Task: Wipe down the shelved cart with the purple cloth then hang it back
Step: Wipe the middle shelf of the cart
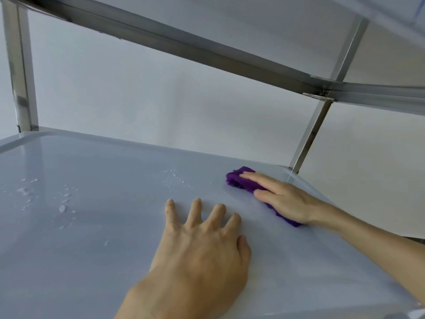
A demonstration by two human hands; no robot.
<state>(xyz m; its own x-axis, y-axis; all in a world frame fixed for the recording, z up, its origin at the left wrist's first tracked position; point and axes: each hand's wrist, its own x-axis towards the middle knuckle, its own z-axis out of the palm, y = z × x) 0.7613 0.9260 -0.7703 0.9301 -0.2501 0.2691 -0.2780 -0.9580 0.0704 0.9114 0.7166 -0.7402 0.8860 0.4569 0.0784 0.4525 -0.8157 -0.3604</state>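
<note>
The cart's pale grey shelf (92, 226) fills the lower view. My right hand (285, 199) lies flat, fingers straight, pressing the bunched purple cloth (239, 181) onto the shelf near its far right corner. The cloth pokes out beyond the fingertips and below the palm. My left hand (202, 240) rests on the shelf in the middle with fingers spread, holding nothing. Water droplets (177, 180) sit left of the cloth, and more droplets (46, 199) lie at the far left.
A metal upright (21, 72) rises at the back left and another upright (310, 134) at the back right. The upper shelf's metal rail (184, 47) runs diagonally overhead. A plain white wall is behind the cart.
</note>
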